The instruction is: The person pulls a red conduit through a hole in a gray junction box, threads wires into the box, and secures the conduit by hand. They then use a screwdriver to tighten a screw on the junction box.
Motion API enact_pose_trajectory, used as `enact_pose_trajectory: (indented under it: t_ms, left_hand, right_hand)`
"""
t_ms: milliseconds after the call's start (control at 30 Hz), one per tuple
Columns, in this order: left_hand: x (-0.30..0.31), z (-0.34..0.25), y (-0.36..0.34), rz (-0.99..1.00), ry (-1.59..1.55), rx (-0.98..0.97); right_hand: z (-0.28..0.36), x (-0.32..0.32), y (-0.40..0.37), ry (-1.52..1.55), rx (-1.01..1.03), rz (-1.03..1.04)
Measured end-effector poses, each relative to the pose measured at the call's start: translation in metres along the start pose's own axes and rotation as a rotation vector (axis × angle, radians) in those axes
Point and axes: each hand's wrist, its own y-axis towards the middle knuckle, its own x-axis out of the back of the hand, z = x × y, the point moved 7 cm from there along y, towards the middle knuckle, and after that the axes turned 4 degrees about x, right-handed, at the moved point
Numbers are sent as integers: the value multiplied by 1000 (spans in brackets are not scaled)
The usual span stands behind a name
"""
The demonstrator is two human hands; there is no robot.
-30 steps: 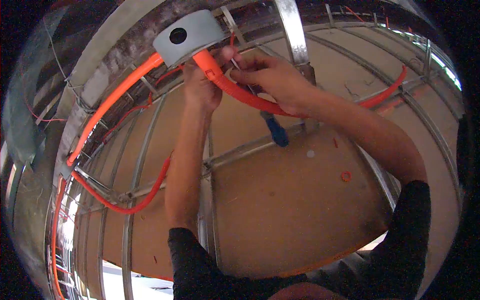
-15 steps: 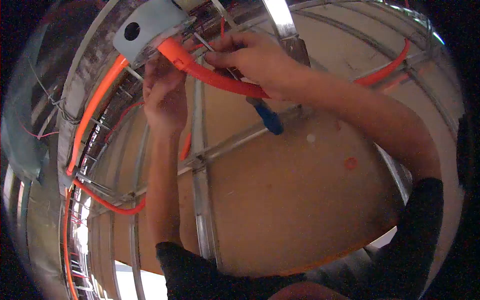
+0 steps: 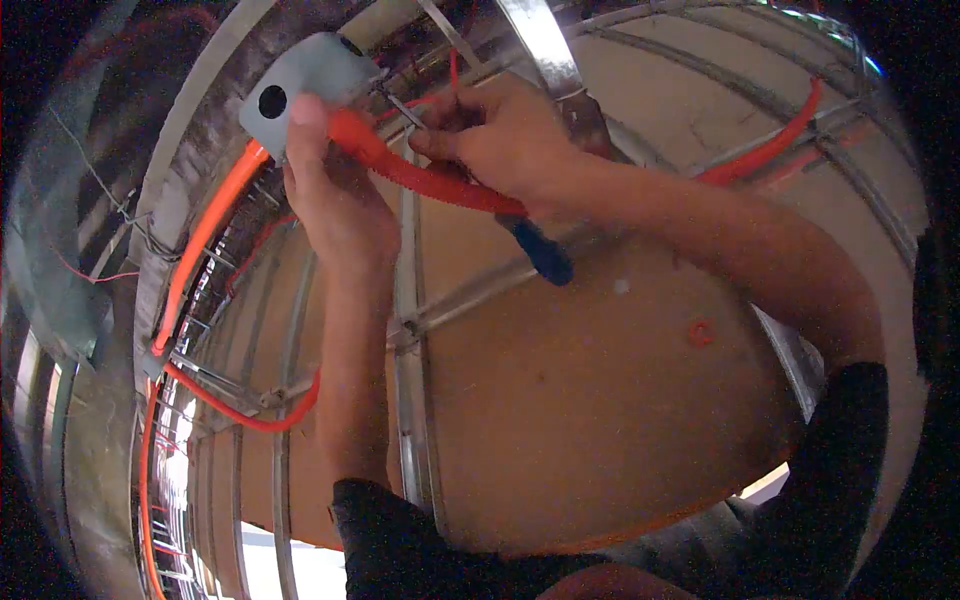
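A grey junction box (image 3: 310,85) with a round dark hole hangs at the upper left. My left hand (image 3: 340,190) is pressed against its lower side, the thumb on the box face and the other fingers hidden behind. From the box a red corrugated conduit (image 3: 430,180) runs right, passing under my right hand (image 3: 500,135). The fingers of my right hand are pinched on a thin metal rod (image 3: 402,105), whose far end is close to the box's right edge. Below this hand hangs a blue handle (image 3: 543,252); its link to the rod is hidden.
An orange conduit (image 3: 210,235) runs down from the box along the concrete beam. Metal ceiling channels (image 3: 412,400) cross in front of a brown board (image 3: 600,400). Another red conduit (image 3: 765,150) curves at the upper right. Thin wires hang at the left.
My left thumb has come up onto the face of the box. The box and conduits appear slightly lower and further right in view. The blue handle sits slightly lower.
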Motion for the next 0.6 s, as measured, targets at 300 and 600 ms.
enact_pose_trajectory:
  t_ms: [300,600]
  left_hand:
    - [30,8,-9,-62,-59,-46]
    - [55,78,-24,220,-90,421]
  right_hand:
    - [-12,-10,11,-112,5,-45]
    - [-20,-26,15,76,-15,127]
